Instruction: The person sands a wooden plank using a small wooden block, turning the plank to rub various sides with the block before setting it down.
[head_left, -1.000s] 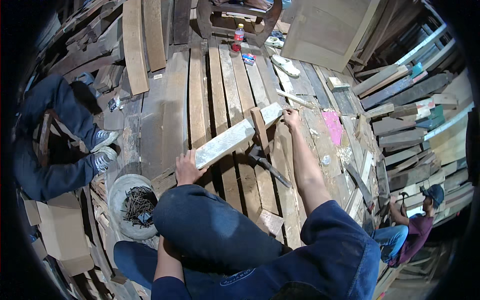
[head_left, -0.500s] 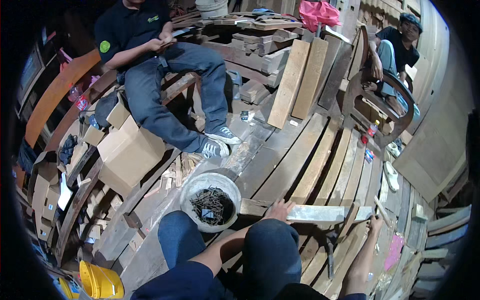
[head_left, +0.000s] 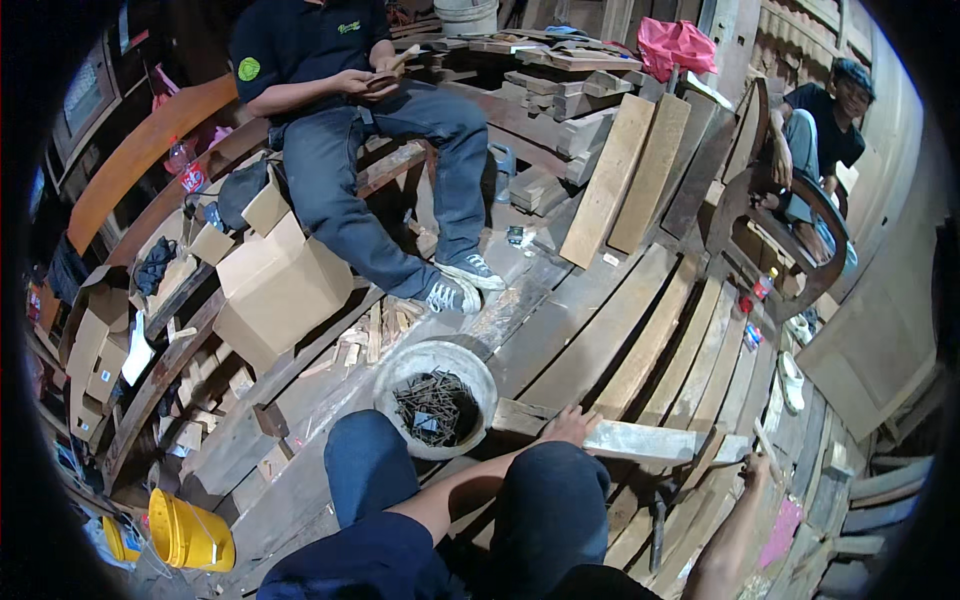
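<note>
A pale wooden bar (head_left: 650, 441) lies crosswise over the curved planks in front of my knees. My left hand (head_left: 570, 427) is closed over the bar near its middle, fingers bent across its top. At the bar's right end my right hand (head_left: 757, 470) is closed, beside a thin light stick (head_left: 767, 440); what its fingers hold is hidden. A short wooden piece (head_left: 705, 455) crosses the bar near that end. Below it, a dark hammer-like tool (head_left: 657, 535) stands among the planks. Left of my left hand sits a round grey bucket (head_left: 488, 385) full of nails or bolts (head_left: 437, 405).
Opposite me sits a person (head_left: 350, 130) handling a small object; another person (head_left: 820, 140) sits at the far right behind a curved wooden frame (head_left: 735, 210). Cardboard boxes (head_left: 285, 290) and a yellow bucket (head_left: 190, 530) stand left. Gaps run between the planks (head_left: 660, 325).
The view has shifted, so the scene sits further right. My hands keep their places at the bar. The person opposite has raised a light brown piece in one hand.
</note>
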